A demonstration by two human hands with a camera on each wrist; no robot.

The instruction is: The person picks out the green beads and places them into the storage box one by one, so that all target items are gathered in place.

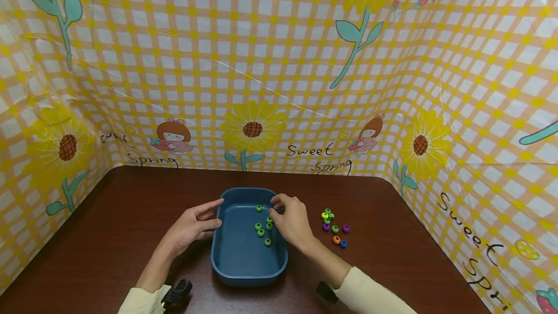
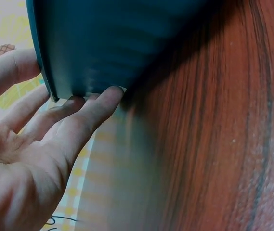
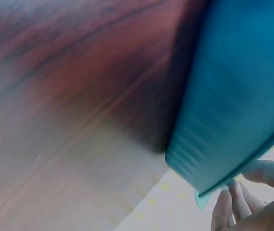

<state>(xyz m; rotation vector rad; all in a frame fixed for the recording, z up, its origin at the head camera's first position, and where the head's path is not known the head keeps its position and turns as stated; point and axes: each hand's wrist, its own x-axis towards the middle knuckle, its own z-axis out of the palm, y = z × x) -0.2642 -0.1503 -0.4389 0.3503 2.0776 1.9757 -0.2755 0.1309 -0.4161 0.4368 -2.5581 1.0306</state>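
Head view: the left hand (image 1: 196,224), fingers fairly straight against the blue rounded-rectangular plastic tray (image 1: 237,251), should steady it lightly; the right hand (image 1: 291,219), fingers bent, should work low over the round green plastic beads (image 1: 260,233). Whether it pinches one, I can't tell. Between the hands, the tray's long axis runs near to far.

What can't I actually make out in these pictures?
- Whether the right grip holds anything: too small in the head view, partly behind the blue bin in the right wrist view.
- Green beads inside: hidden in both wrist views by the bin's outer walls.
- Sleeves: cut off by the head view's bottom edge.
- Tabletop grain: blurred in the right wrist view.
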